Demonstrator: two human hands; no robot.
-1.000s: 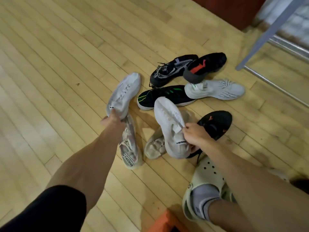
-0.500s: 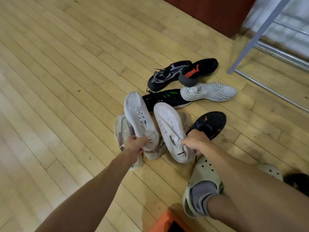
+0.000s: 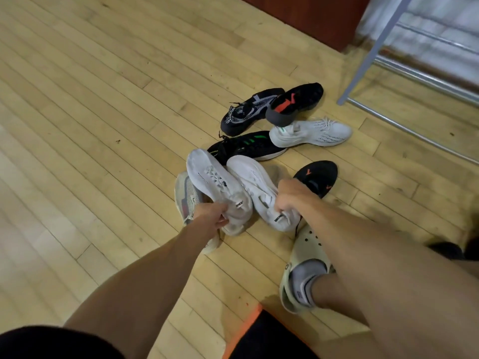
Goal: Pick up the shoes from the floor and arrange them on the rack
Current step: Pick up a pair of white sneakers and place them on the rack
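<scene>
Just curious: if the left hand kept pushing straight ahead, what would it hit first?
Probably the black sneaker with green stripes, just beyond the white sneaker that the left hand grips; depth is hard to judge.

Looks like a home interior, maybe an entryway or room corner. Pale wood plank floor [image 3: 103, 112] fills most of the frame, loose shoes [image 3: 272, 130] piled mid-frame, grey metal rack [image 3: 373, 47] at upper right, reddish-brown wooden furniture base [image 3: 311, 14] along the top edge.

White sneakers [image 3: 217, 182], black shoe with green stripes [image 3: 248, 146], pale wood-plank floor [image 3: 103, 99].
</scene>
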